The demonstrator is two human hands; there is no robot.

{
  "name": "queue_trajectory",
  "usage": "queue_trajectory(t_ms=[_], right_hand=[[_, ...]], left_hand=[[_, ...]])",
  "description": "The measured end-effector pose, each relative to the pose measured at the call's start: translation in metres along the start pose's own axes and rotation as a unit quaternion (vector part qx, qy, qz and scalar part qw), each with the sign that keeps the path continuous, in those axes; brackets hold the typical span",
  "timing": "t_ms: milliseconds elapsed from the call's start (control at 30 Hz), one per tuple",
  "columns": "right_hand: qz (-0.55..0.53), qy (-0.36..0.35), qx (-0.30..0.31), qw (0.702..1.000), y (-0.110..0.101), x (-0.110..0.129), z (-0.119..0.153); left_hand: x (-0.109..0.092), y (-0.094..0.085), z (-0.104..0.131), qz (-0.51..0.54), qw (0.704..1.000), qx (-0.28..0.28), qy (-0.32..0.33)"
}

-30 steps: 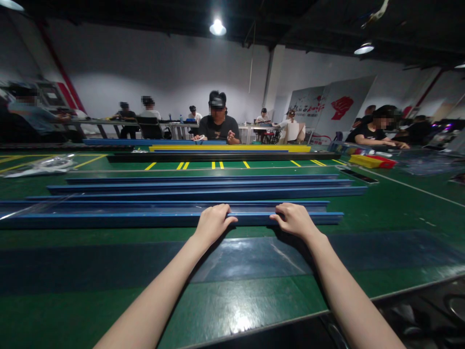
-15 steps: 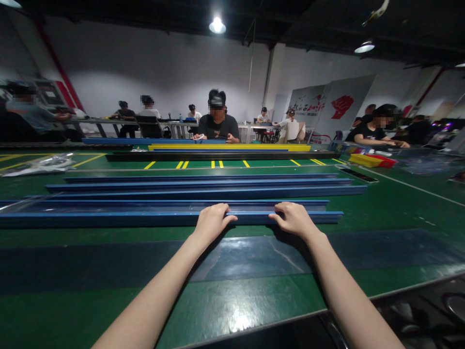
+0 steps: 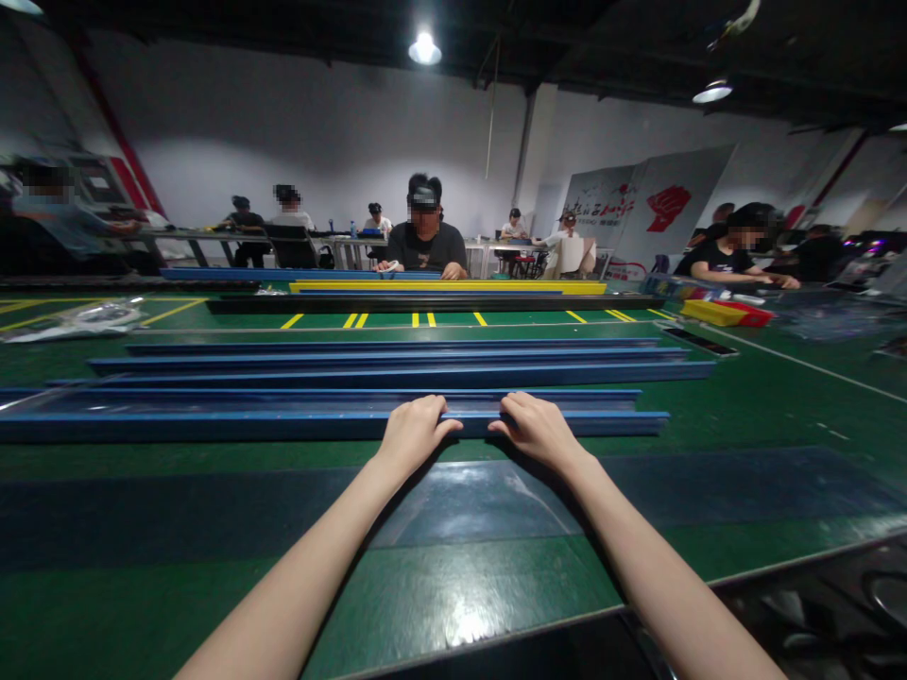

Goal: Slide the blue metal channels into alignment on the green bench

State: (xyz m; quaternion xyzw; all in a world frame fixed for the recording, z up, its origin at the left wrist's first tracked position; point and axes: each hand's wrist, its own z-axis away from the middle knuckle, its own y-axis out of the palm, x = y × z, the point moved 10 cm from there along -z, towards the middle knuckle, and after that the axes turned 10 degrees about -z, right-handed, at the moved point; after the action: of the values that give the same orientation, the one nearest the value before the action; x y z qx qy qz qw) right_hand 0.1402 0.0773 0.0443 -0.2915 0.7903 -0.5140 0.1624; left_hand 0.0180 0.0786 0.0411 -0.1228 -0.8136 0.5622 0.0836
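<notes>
A long blue U-shaped channel [image 3: 213,428] lies across the green table with its open side up. My left hand [image 3: 413,431] is closed over its near wall, fingers on the inner side and thumb on the outer. To the right, a short gap away, my right hand [image 3: 537,425] grips the same wall in a like way. The fingertips of both hands are hidden inside the channel. A flat, clear plastic strip [image 3: 474,505] lies on the table beneath my forearms.
More blue channels [image 3: 340,366] lie parallel just beyond. Farther back are a black channel [image 3: 425,304] and a yellow channel [image 3: 453,286]. A phone [image 3: 698,339] and a yellow-red tray [image 3: 727,313] sit at right. A co-worker [image 3: 425,241] sits opposite.
My right hand has slid left along the near wall, closer to my left hand. My left hand and the channel look unmoved. The co-worker's hand opposite has shifted slightly.
</notes>
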Motion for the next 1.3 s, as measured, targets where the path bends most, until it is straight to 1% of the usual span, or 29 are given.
queue_trajectory(t_ms=[200, 367, 500, 600, 733, 867, 1033, 1300], right_hand=[[0.005, -0.003, -0.005, 1.0, -0.003, 0.001, -0.001], [0.011, 0.001, 0.01, 1.0, -0.002, 0.0, -0.003], [0.019, 0.011, 0.015, 1.0, -0.004, -0.008, 0.0], [0.021, 0.026, 0.008, 0.999, -0.009, -0.02, 0.005], [0.018, 0.042, -0.004, 0.999, -0.017, -0.034, 0.014], [0.013, 0.058, -0.01, 0.998, -0.02, -0.043, 0.018], [0.006, 0.064, -0.018, 0.998, -0.02, -0.045, 0.019], [0.005, 0.069, -0.019, 0.997, -0.02, -0.045, 0.02]], left_hand=[[-0.001, 0.0, 0.001, -0.008, 1.0, -0.011, 0.014], [-0.007, -0.001, 0.003, -0.053, 0.997, -0.027, 0.047], [-0.013, -0.003, 0.004, -0.086, 0.993, -0.04, 0.073], [-0.014, -0.003, 0.005, -0.089, 0.992, -0.042, 0.079], [-0.012, 0.0, 0.003, -0.074, 0.993, -0.034, 0.08], [-0.01, 0.005, 0.002, -0.051, 0.994, -0.024, 0.089], [-0.011, 0.006, 0.002, -0.04, 0.995, -0.016, 0.095], [-0.012, 0.01, 0.0, -0.075, 0.993, 0.013, 0.089]])
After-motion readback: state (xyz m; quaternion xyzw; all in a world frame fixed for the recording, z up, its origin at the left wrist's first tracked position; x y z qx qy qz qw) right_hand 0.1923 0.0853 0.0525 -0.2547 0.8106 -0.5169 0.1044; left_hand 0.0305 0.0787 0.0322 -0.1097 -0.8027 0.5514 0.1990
